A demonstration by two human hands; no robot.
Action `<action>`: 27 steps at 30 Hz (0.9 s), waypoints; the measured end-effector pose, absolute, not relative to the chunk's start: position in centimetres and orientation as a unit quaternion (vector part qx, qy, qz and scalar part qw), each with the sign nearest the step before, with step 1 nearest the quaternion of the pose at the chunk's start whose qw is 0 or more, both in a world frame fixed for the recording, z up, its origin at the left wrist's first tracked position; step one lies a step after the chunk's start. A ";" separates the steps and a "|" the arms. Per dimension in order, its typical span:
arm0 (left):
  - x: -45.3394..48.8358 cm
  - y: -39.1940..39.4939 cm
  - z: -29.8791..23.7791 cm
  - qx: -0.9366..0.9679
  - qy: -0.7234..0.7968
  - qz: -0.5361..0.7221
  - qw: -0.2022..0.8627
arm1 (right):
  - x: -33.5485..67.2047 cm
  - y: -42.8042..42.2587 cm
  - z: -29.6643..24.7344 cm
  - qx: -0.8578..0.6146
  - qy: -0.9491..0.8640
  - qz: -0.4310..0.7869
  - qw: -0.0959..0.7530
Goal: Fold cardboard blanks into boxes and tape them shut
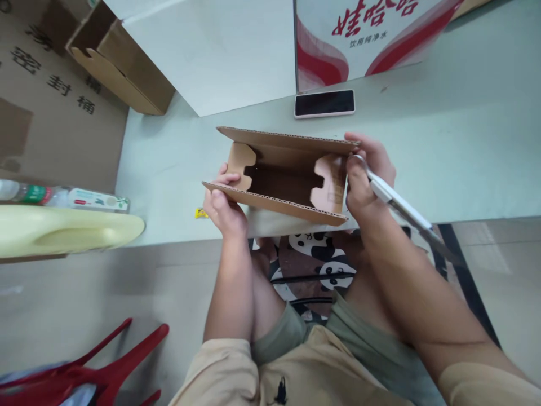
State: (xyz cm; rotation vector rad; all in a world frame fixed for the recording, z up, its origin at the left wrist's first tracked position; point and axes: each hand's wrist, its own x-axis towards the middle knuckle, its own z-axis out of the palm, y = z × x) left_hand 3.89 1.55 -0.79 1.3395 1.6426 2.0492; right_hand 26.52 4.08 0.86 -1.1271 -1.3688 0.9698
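An open cardboard box (279, 211) is held tilted over the table's front edge, its two long flaps standing up and a notched flap folded at each short end. My left hand (226, 206) grips the left end, thumb outside on the near flap and fingers over the end flap. At the right end, my right hand (367, 175) is closed against the box. A knife (389, 194) with a white handle is also held in that hand, its dark blade pointing back toward my right forearm. The box's bottom lies in shadow.
A phone (324, 104) lies beyond the box, before a red-and-white carton (363, 45). Another small cardboard box (127, 67) stands at back left near a large carton (54, 113). A bottle (38, 194) lies at left; a yellow wrapper (200, 212) is near my left hand.
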 end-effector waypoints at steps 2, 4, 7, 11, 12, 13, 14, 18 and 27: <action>3.7 1.5 -1.0 0.458 0.562 0.683 0.093 | 26.9 4.7 0.5 -0.454 -0.567 0.388 0.567; 3.5 1.6 -1.2 0.463 0.564 0.677 0.095 | 27.2 5.1 0.3 -0.451 -0.567 0.394 0.566; 3.3 1.6 -1.3 0.463 0.564 0.677 0.092 | 27.3 5.1 0.5 -0.459 -0.570 0.409 0.545; 3.6 1.6 -1.5 0.449 0.566 0.687 0.074 | 27.3 4.8 0.7 -0.429 -0.569 0.458 0.531; 3.8 1.7 -1.5 0.444 0.564 0.693 0.073 | 27.3 4.8 0.6 -0.421 -0.567 0.472 0.528; 3.9 1.8 -1.6 0.439 0.561 0.698 0.075 | 27.3 4.9 0.4 -0.415 -0.564 0.483 0.525; 4.0 1.9 -1.6 0.434 0.561 0.701 0.077 | 27.2 5.0 0.3 -0.412 -0.563 0.490 0.523; 4.3 2.5 -1.5 0.424 0.578 0.693 0.078 | 27.0 5.3 0.0 -0.406 -0.565 0.486 0.529; 4.2 2.6 -1.5 0.418 0.578 0.689 0.127 | 27.2 5.4 -0.3 -0.345 -0.568 0.444 0.601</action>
